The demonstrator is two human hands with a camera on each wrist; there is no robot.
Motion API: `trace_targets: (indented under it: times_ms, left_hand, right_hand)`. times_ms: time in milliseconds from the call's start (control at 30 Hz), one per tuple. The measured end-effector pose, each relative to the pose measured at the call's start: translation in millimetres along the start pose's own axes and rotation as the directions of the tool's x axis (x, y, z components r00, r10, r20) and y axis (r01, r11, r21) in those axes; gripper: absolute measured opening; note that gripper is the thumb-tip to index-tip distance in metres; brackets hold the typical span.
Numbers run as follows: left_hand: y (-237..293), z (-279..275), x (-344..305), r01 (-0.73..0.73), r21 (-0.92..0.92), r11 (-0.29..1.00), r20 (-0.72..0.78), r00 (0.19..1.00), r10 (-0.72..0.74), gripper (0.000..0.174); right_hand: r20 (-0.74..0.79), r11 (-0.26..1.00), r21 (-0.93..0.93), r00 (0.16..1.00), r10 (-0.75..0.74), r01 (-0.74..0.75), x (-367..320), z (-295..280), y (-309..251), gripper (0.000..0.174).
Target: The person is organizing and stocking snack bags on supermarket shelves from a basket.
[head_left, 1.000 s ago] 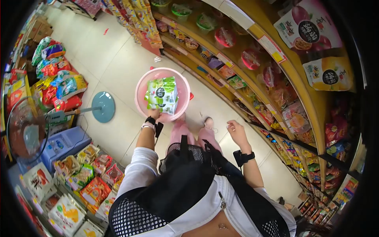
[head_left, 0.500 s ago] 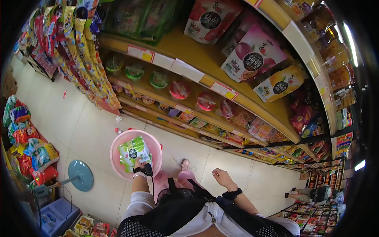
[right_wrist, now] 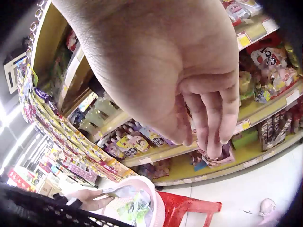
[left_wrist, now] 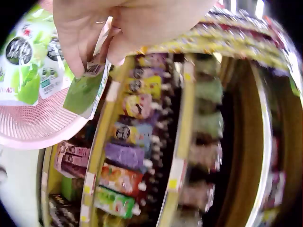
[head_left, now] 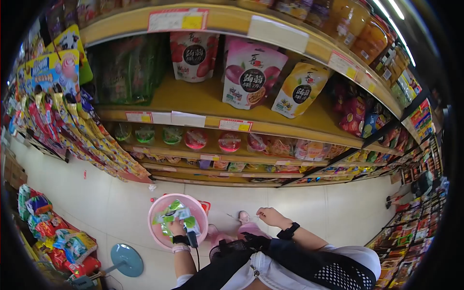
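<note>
My left hand [head_left: 177,227] is at the pink plastic basket [head_left: 154,236], pinching a green-and-white jelly pouch [left_wrist: 86,97] between thumb and fingers. In the left wrist view that pouch tilts over the basket's rim, apart from other green jelly pouches [left_wrist: 21,61] beside it. My right hand [head_left: 272,217] hangs in the air at the right, holding nothing. Its fingers curl loosely in the right wrist view, with snack shelves behind them.
A red stool [right_wrist: 182,205] stands by the basket. In front are shelves [head_left: 193,113] bearing purple [head_left: 253,75] and yellow jelly pouches [head_left: 299,90]. Hanging snack strips [head_left: 101,140] line the left end. A round blue fan base [head_left: 127,260] and snack bags [head_left: 75,244] are at lower left.
The head view has swung up toward the shelves. My left hand, earlier over the pouches lying in the basket, now has one tilted up in its grip. My right hand stays held out, loosely curled.
</note>
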State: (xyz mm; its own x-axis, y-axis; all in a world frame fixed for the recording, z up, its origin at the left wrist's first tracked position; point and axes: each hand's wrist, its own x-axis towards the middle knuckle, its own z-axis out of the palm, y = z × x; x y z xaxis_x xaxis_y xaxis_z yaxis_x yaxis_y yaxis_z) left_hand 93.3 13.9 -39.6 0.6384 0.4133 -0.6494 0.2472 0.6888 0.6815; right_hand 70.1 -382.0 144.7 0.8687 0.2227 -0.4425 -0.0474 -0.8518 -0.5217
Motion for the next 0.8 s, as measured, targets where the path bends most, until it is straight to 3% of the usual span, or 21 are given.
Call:
trace_targets:
  times_ms: [67, 133, 200, 233, 267, 333, 367, 433, 467, 533, 567, 600, 667, 800]
  left_hand:
    - [7.5, 18.0, -30.4, -0.117, 0.197, 0.973, 0.016, 0.993, 0.116, 0.016]
    - [26.2, 42.3, -73.9, -0.239, 0.503, 0.830, 0.276, 0.955, 0.108, 0.016]
    - [46.0, 71.6, -104.4, -0.434, 0.651, 0.623, 0.557, 0.831, -0.003, 0.009]
    - [67.6, 100.6, -134.6, -0.452, 0.653, 0.607, 0.634, 0.765, -0.113, 0.010]
    - [87.6, 134.7, -168.1, -0.466, 0.656, 0.594, 0.693, 0.684, -0.229, 0.010]
    - [97.1, 185.3, -211.2, -0.539, 0.536, 0.649, 0.821, 0.512, -0.253, 0.014]
    - [100.0, 207.3, -228.3, -0.543, 0.543, 0.641, 0.818, 0.514, -0.258, 0.014]
    - [103.7, 250.2, -257.2, -0.567, 0.557, 0.607, 0.831, 0.391, -0.396, 0.017]
    - [103.7, 271.2, -270.7, -0.572, 0.557, 0.603, 0.831, 0.391, -0.396, 0.017]
    - [100.7, 312.7, -296.1, -0.693, 0.413, 0.590, 0.909, 0.283, -0.305, 0.017]
    - [98.9, 333.4, -309.6, -0.694, 0.412, 0.590, 0.910, 0.282, -0.303, 0.017]
    - [97.5, 352.9, -322.6, -0.737, 0.361, 0.572, 0.931, 0.246, -0.271, 0.017]
    - [89.0, 391.8, -336.3, -0.785, 0.292, 0.547, 0.953, 0.190, -0.237, 0.016]
    - [83.6, 470.9, -364.5, -0.811, 0.231, 0.537, 0.972, 0.170, -0.162, 0.015]
  right_hand:
    - [-0.050, 0.991, 0.131, 0.998, -0.033, 0.040, 5.0, -12.6, -2.3, 0.021]
    - [-0.072, 0.974, 0.202, 0.993, -0.095, 0.107, 10.8, -27.3, 2.5, 0.024]
    - [-0.003, 0.917, 0.377, 0.990, -0.142, 0.132, 13.5, -50.3, -2.2, 0.033]
    - [0.005, 0.883, 0.444, 0.985, -0.174, 0.153, 20.6, -51.4, 9.2, 0.047]
    - [-0.004, 0.872, 0.462, 0.984, -0.181, 0.162, 19.9, -61.5, 4.0, 0.047]
    - [0.061, 0.663, 0.748, 0.990, -0.128, 0.040, 6.0, -98.0, -15.8, 0.050]
    - [0.059, 0.654, 0.755, 0.990, -0.131, 0.042, -0.8, -114.2, -18.7, 0.050]
    - [0.080, 0.652, 0.756, 0.979, -0.187, 0.063, -13.9, -145.7, -19.5, 0.046]
    - [0.076, 0.649, 0.758, 0.979, -0.190, 0.068, -21.8, -158.2, -15.4, 0.046]
    - [-0.124, 0.578, 0.792, 0.979, -0.163, 0.197, -39.4, -184.1, -2.5, 0.040]
    - [-0.208, 0.596, 0.765, 0.969, -0.132, 0.245, -49.5, -200.4, 2.4, 0.036]
    - [-0.238, 0.537, 0.811, 0.969, -0.064, 0.235, -58.9, -217.8, 6.2, 0.036]
    - [-0.415, 0.530, 0.761, 0.909, -0.045, 0.374, -68.1, -250.6, 21.0, 0.037]
    - [-0.626, 0.665, 0.554, 0.777, -0.063, 0.501, -81.1, -322.1, 40.8, 0.037]
